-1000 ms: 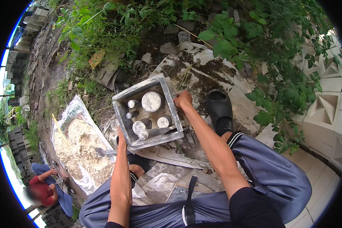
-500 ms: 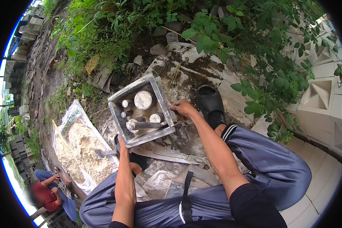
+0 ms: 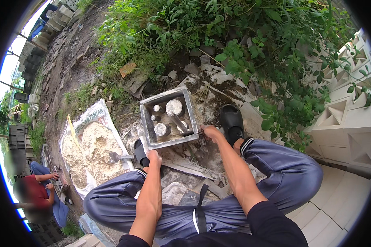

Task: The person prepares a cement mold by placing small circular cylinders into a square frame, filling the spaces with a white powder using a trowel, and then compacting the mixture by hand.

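Observation:
A grey, powder-dusted square box mould (image 3: 165, 145) stands tilted in front of me, its open top facing up. Inside rise several round cylinders, among them a wide pale one (image 3: 175, 106) and a shorter one (image 3: 162, 129) near the front wall. A loose bar (image 3: 177, 122) leans across the inside toward the right wall. My left hand (image 3: 153, 157) is closed at the mould's near edge, fingers partly hidden beneath it. At the right wall, my right hand (image 3: 212, 132) is closed on the mould's side; its fingertips are hard to make out.
To the left, an opened sack (image 3: 102, 106) bears a heap of pale powder (image 3: 98, 142) with a trowel (image 3: 118, 157) in it. A person (image 3: 39, 189) sits at far left. Plants (image 3: 169, 41) grow ahead; patterned blocks (image 3: 342, 123) are stacked right.
The bar has shifted from the near cylinder toward the right side of the mould. The mould's tilt has changed, with both hands still at it. My view has turned somewhat left.

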Available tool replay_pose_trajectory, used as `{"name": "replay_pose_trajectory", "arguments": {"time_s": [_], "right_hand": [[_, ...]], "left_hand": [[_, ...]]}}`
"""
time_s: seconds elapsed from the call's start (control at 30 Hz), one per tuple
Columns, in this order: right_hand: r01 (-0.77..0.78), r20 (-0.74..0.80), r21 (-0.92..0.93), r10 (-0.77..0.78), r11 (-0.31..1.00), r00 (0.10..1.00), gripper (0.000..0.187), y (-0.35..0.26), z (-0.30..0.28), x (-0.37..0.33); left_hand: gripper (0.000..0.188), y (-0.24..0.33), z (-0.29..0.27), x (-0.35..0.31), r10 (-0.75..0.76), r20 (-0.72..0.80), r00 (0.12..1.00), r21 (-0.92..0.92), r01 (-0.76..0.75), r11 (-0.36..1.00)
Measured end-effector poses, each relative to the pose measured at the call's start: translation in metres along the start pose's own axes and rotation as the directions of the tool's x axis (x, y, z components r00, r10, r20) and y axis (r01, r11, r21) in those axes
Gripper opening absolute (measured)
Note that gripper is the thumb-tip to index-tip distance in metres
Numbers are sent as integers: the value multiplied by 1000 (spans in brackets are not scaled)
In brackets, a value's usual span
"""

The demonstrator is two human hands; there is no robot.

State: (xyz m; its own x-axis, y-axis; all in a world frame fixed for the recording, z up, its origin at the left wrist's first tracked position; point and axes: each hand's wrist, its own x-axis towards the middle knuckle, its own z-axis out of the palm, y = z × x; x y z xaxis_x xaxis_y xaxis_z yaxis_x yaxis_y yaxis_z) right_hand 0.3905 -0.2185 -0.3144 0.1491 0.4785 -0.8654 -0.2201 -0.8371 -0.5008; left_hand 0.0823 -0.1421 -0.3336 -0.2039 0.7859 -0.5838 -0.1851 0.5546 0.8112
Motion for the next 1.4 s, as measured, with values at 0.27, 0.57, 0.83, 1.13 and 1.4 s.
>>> {"name": "replay_pose_trajectory", "arguments": {"time_s": [0.27,0.57,0.83,1.13,1.4], "right_hand": [[4,-319,-42,-17,999,948,97,-22,53,-11],[147,-535,-216,-243,965,809,64,-6,56,6],[234,-528,-187,-298,954,795,49,-9,55,3],[530,-444,-353,-637,771,631,21,46,3,-21],[504,-124,-773,-871,385,475,42,30,17,-45]], "left_hand": [[64,80,2,-7,-282,-31,959,-177,273,946],[88,94,35,0,188,-6,982,814,-104,571],[78,108,40,-9,298,6,954,810,-180,558],[38,26,15,-44,409,-407,817,593,-104,798],[51,-35,43,-121,209,787,581,596,-803,-15]]}}
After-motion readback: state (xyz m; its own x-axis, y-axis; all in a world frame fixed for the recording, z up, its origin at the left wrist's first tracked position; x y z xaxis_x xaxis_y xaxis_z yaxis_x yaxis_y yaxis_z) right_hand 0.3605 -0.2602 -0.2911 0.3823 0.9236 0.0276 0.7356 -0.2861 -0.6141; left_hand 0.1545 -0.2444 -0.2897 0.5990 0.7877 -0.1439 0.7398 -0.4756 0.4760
